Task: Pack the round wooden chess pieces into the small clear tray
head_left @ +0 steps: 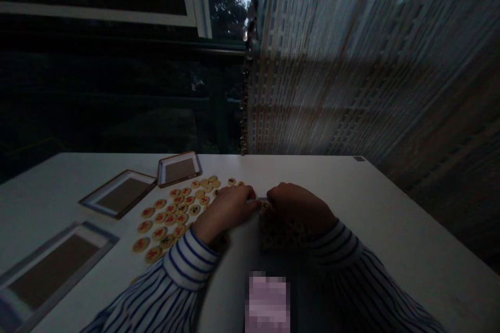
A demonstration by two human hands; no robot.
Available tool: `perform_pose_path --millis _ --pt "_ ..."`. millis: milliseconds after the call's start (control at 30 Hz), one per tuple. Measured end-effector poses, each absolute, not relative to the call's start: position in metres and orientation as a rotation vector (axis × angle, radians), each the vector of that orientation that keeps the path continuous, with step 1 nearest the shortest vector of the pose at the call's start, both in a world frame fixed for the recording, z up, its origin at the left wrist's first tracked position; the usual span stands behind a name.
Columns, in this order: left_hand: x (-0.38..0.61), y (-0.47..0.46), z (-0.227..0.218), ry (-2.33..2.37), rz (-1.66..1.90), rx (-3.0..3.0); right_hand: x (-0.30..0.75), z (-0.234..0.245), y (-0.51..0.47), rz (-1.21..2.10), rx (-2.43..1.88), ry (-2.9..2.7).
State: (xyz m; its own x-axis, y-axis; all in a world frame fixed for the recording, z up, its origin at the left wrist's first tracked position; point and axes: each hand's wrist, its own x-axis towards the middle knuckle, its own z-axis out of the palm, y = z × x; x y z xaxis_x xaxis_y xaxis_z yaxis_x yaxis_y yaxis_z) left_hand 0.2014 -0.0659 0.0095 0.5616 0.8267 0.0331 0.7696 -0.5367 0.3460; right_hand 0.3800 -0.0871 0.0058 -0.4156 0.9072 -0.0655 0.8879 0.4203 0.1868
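Round wooden Chinese chess pieces [170, 209], marked in red or black, lie spread on the white table at the left. My left hand [229, 209] is over their right edge, its fingers curled and closed towards the middle; what they hold, if anything, is hidden. Close by on the right, my right hand [300, 205] is bent down with closed fingers at the far side of a dark box [269, 243]. Inside that box sit several more pieces, in deep shadow and partly covered by my right hand. Whether these fingers grip a piece does not show.
Three shallow open trays with brown bottoms lie left: a near one [17, 317], a middle one [86, 202] and a far one [159, 173]. The white table [375, 229] ends at a bead curtain [332, 88] and a dark window. A pixelated pink patch is at the bottom.
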Motion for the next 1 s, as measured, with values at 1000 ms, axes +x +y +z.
perform_pose_path --millis 1000 --pt "0.180 -0.051 0.027 1.344 0.416 2.366 0.386 0.042 -0.086 0.215 1.780 2.459"
